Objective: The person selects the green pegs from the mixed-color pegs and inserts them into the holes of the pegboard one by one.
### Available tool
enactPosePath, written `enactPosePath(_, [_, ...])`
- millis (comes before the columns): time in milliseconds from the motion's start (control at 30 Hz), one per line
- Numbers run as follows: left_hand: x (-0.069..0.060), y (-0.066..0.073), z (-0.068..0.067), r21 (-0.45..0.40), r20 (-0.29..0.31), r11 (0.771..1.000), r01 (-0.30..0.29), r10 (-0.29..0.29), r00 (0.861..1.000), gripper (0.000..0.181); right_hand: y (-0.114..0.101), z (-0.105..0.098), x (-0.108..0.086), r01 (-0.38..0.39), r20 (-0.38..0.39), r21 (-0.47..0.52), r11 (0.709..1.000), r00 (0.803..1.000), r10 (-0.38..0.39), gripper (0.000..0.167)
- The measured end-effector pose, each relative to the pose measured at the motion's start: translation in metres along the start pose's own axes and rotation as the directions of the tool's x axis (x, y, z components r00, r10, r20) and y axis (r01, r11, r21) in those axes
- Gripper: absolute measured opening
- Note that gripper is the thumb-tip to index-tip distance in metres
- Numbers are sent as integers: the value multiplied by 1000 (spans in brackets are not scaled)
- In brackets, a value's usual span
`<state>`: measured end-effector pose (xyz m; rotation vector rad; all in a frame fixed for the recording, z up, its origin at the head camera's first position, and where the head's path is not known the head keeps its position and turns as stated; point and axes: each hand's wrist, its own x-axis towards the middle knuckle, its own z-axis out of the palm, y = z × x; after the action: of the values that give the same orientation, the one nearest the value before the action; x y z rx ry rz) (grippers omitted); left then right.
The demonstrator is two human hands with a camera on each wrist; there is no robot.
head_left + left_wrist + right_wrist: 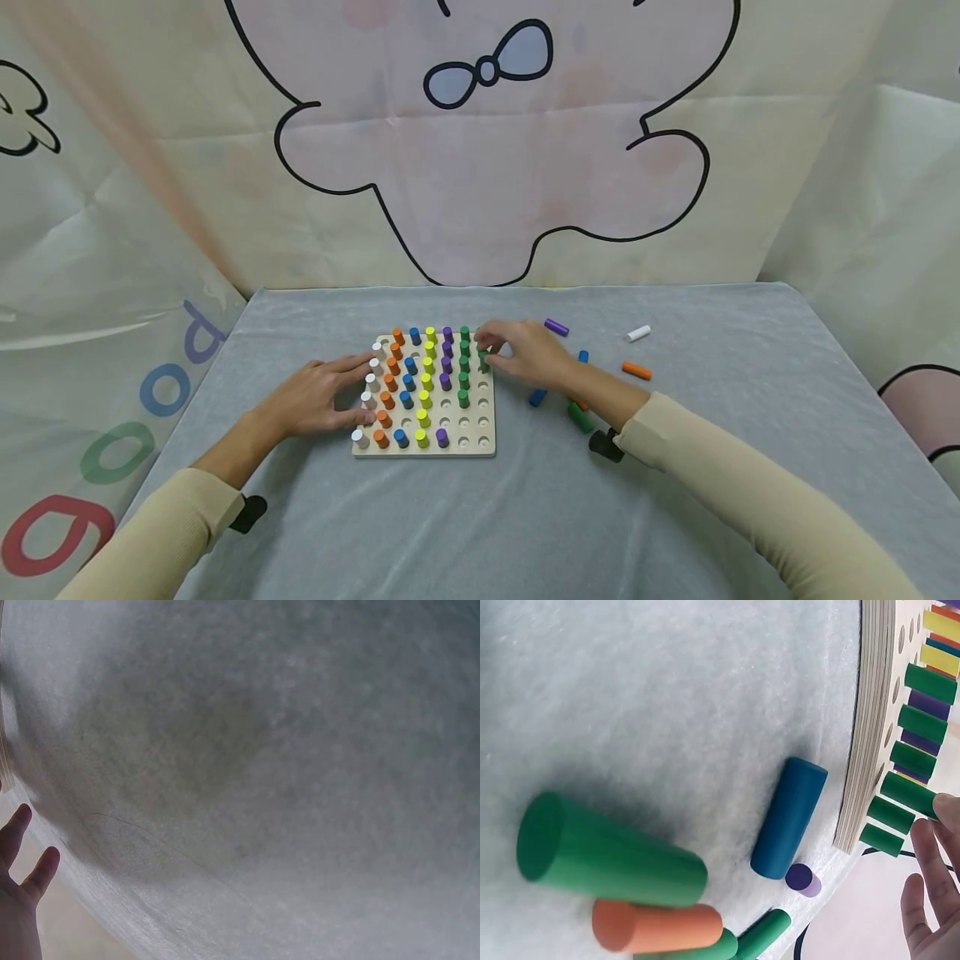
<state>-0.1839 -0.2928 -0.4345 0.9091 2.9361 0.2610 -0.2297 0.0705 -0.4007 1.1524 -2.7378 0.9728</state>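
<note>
A wooden pegboard point(487, 450) on the cloth holds columns of white, orange, blue, yellow, purple and green pegs, with some holes bare. At the board's right side, my right hand point(532, 354) pinches a green peg point(907, 793) between thumb and fingertips, standing in or just at a hole of the rightmost column. Along the left edge, my left hand point(318, 400) rests against the board with thumb and fingers spread, beside the white pegs point(367, 400). Only part of that hand shows in the left wrist view.
Loose pegs lie right of the board: purple point(557, 327), white point(638, 333), orange point(637, 370), blue point(537, 397) and green point(580, 417), some partly behind the right forearm. A grey cloth point(450, 533) covers the table, and printed curtains point(315, 242) stand behind it.
</note>
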Motion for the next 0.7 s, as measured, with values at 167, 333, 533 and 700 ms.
enactPosePath(167, [0,1,-1,0,-2,1000,-3,3,1000,84,-2,3,1,2,8,-1,1000,1000,-2,29])
enactPosePath(333, [0,1,-2,-4,-2,1000,-3,3,1000,84,-4,5,2,-1,28,7,1000,1000,1,28])
enactPosePath(533, [0,0,-1,5,-1,1000,-1,1,1000,85,-3,6,3,-9,24,-5,1000,1000,9,27])
enactPosePath(700, [0,0,-1,3,3,1000,-1,1,1000,84,-3,7,3,-11,23,-26,1000,1000,12,27])
